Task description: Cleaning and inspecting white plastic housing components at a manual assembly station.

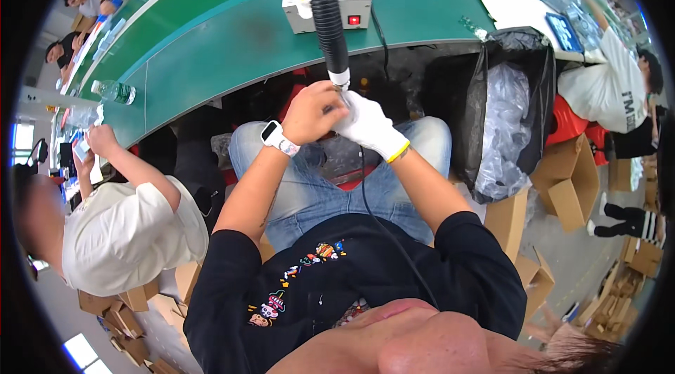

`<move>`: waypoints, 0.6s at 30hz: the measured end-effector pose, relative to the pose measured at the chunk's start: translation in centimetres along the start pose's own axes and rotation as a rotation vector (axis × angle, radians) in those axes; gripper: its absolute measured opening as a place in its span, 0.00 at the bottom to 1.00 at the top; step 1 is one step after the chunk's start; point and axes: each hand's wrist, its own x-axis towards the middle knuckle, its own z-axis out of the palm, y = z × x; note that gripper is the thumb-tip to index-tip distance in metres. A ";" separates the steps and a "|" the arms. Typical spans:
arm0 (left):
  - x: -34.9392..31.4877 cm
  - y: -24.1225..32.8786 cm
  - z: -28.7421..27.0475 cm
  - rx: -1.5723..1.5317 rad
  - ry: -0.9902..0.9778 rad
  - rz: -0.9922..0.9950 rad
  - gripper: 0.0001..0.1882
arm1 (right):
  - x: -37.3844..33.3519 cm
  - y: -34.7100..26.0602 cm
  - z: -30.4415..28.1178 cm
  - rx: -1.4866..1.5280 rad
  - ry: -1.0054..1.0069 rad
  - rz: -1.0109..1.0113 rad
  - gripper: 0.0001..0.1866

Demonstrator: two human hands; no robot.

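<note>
My bare left hand [313, 114], with a white watch [271, 133] at its wrist, is closed with bent fingers just under the hose's nozzle [339, 79]. My right hand [369, 124], in a white glove with a yellow cuff, meets it there, fingers closed. Between the two hands is a small, clear, rounded piece [346, 112], mostly hidden by my fingers; its kind does not show. The black corrugated hose [325, 15] comes down to it from above. Both hands are above my lap, in front of the bench's near edge.
A grey box with a lit red switch [354, 20] stands on the green bench [211, 43]. A black-lined bin [478, 93] of clear plastic pieces is at my right. A bottle [114, 91] and a co-worker in a white shirt [133, 233] are at left. Cardboard boxes [569, 177] stand behind the bin.
</note>
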 end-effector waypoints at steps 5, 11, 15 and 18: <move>-1.3 -5.1 3.7 -0.918 0.196 -0.445 0.12 | -2.8 1.1 -4.5 0.425 -0.100 0.216 0.24; -2.7 -3.6 5.3 -1.573 0.347 -0.505 0.14 | -4.7 6.6 -19.4 0.808 -0.203 0.250 0.11; -1.2 -2.0 6.9 -1.525 0.258 -0.524 0.13 | -7.7 22.0 -28.2 0.145 0.694 0.698 0.29; -2.4 -4.7 6.9 -1.519 0.352 -0.541 0.12 | -11.9 25.5 -28.4 -0.922 0.639 0.866 0.39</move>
